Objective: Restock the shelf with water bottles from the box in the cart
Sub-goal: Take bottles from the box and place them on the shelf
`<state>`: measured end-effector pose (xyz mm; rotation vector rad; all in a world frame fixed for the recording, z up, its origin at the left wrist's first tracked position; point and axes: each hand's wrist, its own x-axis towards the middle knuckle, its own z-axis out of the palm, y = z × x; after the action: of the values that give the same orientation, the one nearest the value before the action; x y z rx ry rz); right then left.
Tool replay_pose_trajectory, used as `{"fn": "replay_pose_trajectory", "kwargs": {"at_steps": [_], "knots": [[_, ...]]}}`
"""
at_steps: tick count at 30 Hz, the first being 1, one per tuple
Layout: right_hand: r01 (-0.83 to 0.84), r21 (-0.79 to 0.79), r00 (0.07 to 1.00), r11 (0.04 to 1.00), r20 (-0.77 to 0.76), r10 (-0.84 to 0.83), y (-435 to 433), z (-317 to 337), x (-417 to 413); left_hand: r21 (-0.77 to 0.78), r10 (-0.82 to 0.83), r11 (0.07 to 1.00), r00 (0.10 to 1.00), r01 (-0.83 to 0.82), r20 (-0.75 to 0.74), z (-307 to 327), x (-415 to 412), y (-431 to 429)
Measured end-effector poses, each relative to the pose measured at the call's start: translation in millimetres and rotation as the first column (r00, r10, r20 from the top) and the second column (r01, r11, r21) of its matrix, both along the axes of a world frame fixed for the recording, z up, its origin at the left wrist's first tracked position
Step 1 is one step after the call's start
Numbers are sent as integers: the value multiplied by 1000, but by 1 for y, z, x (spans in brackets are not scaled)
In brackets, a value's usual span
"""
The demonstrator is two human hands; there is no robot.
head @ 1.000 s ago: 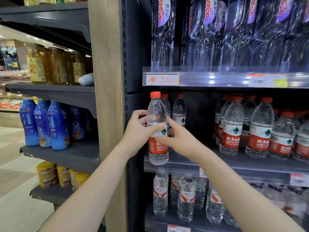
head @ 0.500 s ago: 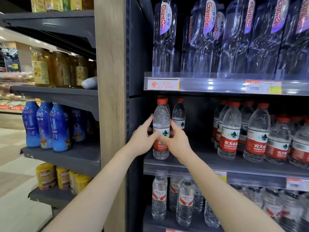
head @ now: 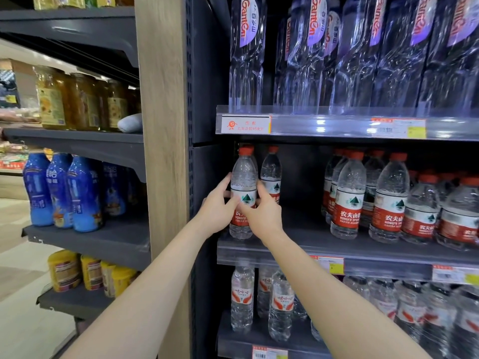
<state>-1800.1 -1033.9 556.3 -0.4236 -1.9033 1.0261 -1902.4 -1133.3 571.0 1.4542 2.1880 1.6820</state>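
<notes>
A clear water bottle (head: pixel 243 177) with a red cap and red label stands upright at the left end of the middle shelf (head: pixel 298 246). My left hand (head: pixel 217 212) wraps its left side and my right hand (head: pixel 263 216) grips its right side. Another red-capped bottle (head: pixel 270 172) stands just behind it to the right. A group of several matching bottles (head: pixel 388 200) fills the right part of the same shelf. A gap of bare shelf lies between the held bottle and that group. The cart and box are out of view.
Tall clear bottles (head: pixel 305 53) with purple labels fill the shelf above. Smaller water bottles (head: pixel 281 304) stand on the shelf below. A wooden upright (head: pixel 162 151) divides this bay from the left shelves with blue bottles (head: pixel 59 193), jars (head: pixel 75 99) and yellow tubs (head: pixel 90 272).
Both hands carried the bottle from the shelf's front edge deeper in, and it now stands on the shelf at the left end. The view has moved closer.
</notes>
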Motion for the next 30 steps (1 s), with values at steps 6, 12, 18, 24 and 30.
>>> {"fn": "replay_pose_trajectory", "kwargs": {"at_steps": [6,12,18,24,30], "knots": [[46,-1,999,999,12,-46,-1,-4,-1,4,-45,999,998,45,43,-1,3,-1],[36,-15,999,999,-9,-36,-1,-3,3,13,-61,998,995,60,74,-4,4,-1],[6,17,998,1000,57,-7,2,-6,10,-18,-5,1000,1000,5,-12,-9,6,-8],[-6,56,981,998,194,-5,7,0,32,-14,48,999,995,-50,-87,-15,28,-19],[113,231,924,966,334,-188,3,5,54,-107,148,977,945,-186,-293,-22,57,-40]]}}
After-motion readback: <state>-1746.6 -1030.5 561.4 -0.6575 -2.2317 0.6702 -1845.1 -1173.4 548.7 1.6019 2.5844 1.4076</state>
